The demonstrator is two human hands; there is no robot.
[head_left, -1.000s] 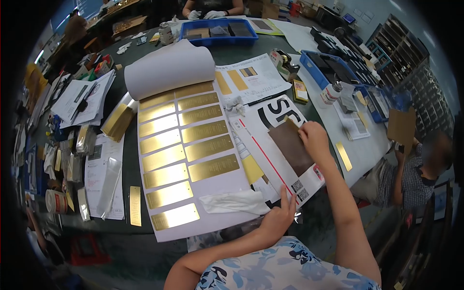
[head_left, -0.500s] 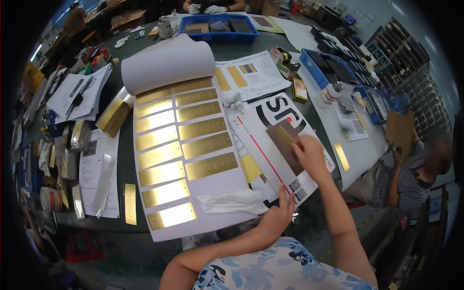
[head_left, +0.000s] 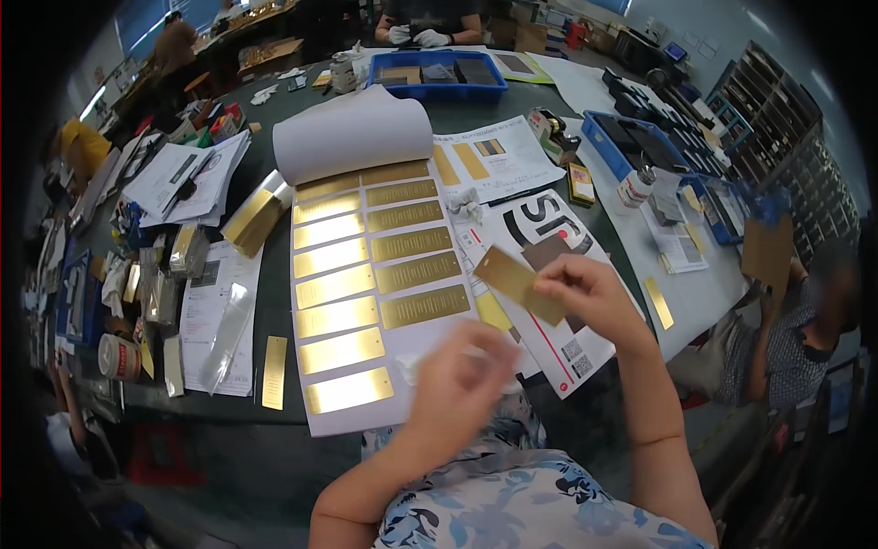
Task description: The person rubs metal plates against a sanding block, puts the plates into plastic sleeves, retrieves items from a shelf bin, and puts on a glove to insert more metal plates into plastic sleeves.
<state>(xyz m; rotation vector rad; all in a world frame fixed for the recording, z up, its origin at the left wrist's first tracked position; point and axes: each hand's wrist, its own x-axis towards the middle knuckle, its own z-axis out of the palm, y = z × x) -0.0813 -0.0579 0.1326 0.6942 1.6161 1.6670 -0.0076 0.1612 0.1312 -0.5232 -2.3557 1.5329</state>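
My right hand (head_left: 590, 297) pinches a gold metal tag (head_left: 503, 274) with a small hole at one end, held up and tilted over the printed card. Partly behind that hand, a dark flat plate (head_left: 551, 249) lies on the white printed card (head_left: 604, 343), which carries large black letters and a red line. Blurred by motion, my left hand (head_left: 462, 380) is over a white cloth (head_left: 413, 366) that it mostly hides; its fingers are too smeared to read. Left of both hands, rows of gold tags (head_left: 340, 311) lie on a white backing sheet (head_left: 347, 421) whose far end is rolled.
A single gold tag (head_left: 273, 371) lies left of the sheet, another gold tag (head_left: 658, 302) to the right. Blue trays (head_left: 439, 90) stand at the back and right. A bottle (head_left: 634, 188) stands at right. A gloved co-worker (head_left: 430, 23) sits opposite; another person (head_left: 805, 320) is at right.
My right hand has moved slightly, and a gold tag now shows raised in its grip. My left hand has left the card's lower edge and moved left over the cloth. The view has shifted.
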